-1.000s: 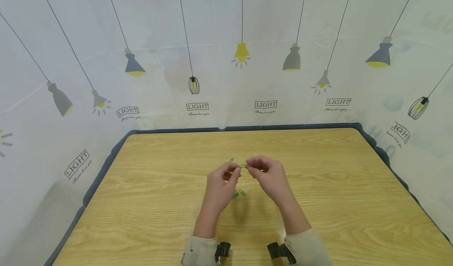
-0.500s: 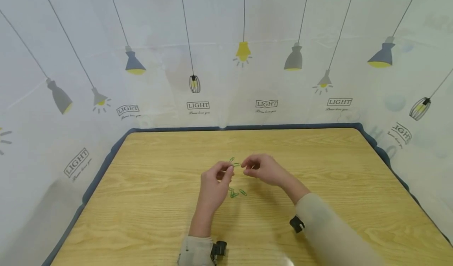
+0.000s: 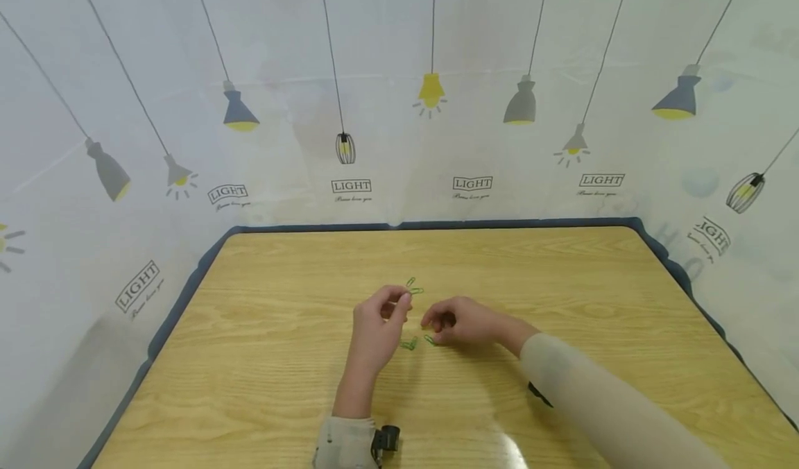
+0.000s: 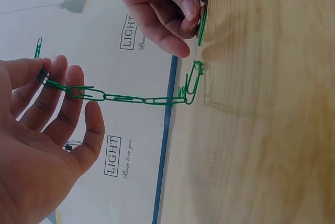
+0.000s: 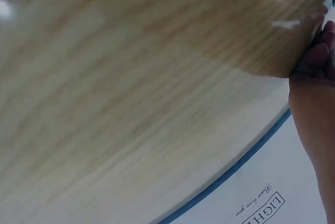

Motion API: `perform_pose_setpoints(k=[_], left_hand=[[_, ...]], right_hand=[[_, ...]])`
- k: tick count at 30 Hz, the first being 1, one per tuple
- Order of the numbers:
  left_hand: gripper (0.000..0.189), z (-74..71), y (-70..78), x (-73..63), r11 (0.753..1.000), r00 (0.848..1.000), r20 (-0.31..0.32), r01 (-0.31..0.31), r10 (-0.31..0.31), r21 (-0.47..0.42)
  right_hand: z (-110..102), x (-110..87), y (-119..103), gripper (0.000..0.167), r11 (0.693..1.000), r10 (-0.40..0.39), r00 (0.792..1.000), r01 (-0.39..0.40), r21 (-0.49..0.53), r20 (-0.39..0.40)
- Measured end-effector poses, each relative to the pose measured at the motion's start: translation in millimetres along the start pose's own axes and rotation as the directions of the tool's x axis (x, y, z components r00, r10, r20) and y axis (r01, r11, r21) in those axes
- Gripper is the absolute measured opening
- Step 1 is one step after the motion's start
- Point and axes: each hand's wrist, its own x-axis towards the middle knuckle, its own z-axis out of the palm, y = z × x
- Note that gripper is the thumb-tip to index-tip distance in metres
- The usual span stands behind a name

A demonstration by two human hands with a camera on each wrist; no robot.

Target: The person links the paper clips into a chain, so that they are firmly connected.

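My left hand (image 3: 379, 320) pinches a chain of green paper clips (image 4: 124, 98) near its upper end. One end clip (image 3: 417, 291) sticks out past the fingertips. From there the chain hangs down, and its lowest clip (image 4: 193, 82) reaches the tabletop. Low over the table, my right hand (image 3: 465, 320) has its fingers loosely bent and thumb apart from forefinger. Its fingertips are right at a loose green paper clip (image 3: 429, 340) on the wood. In the right wrist view the right hand (image 5: 316, 59) shows only partly, at the right edge.
Another green clip (image 3: 410, 282) lies farther back, beyond the left hand. The wooden table (image 3: 250, 358) has a dark blue edge (image 3: 312, 229) along its back and sides. Behind it hangs a pale sheet (image 3: 399, 32) printed with lamps.
My right hand has let go of the chain's end clip, then moved down and toward me to the loose clip. The left hand shifted slightly left and keeps its pinch.
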Motion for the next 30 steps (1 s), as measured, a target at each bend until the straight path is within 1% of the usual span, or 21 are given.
perform_pose_setpoints(k=[3,6,12,16,18,21,27,30], left_hand=[[0.020,-1.4,-0.6,-0.3,1.000,1.000,0.007,0.016,-0.016,-0.001],[0.021,-3.0,-1.4,-1.7,1.000,0.999,0.017,0.028,-0.028,-0.004],[0.024,-4.4,-3.4,-1.5,0.999,0.999,0.027,0.042,-0.042,0.003],[0.023,-5.9,-4.1,-0.6,0.998,0.998,0.019,0.068,-0.067,-0.008],[0.023,-6.8,-4.1,0.3,0.997,0.997,0.021,0.076,-0.076,-0.011],[0.023,-7.5,-5.2,2.5,0.997,0.997,0.025,0.079,-0.078,-0.011],[0.020,-9.6,-2.9,6.4,0.996,0.996,0.018,0.091,-0.091,0.002],[0.021,-9.7,-2.9,9.0,0.997,0.997,0.023,0.078,-0.078,0.008]], right_hand=[[1,-1.1,2,0.024,1.000,-0.003,1.000,0.003,0.013,0.015],[2,-1.5,2,0.024,1.000,-0.023,0.999,0.022,0.014,0.024],[4,-0.2,0,0.021,0.999,-0.047,0.999,0.047,-0.008,0.017],[4,1.6,-1,0.018,0.999,-0.037,0.999,0.037,-0.006,0.022],[4,2.4,-1,0.016,1.000,-0.018,1.000,0.018,-0.005,0.023],[4,3.2,-1,0.016,1.000,-0.004,1.000,0.005,-0.010,0.025],[5,0.0,-1,0.016,0.998,-0.050,0.998,0.052,-0.044,0.034],[5,-4.1,-2,0.016,0.997,-0.066,0.997,0.067,-0.047,0.029]])
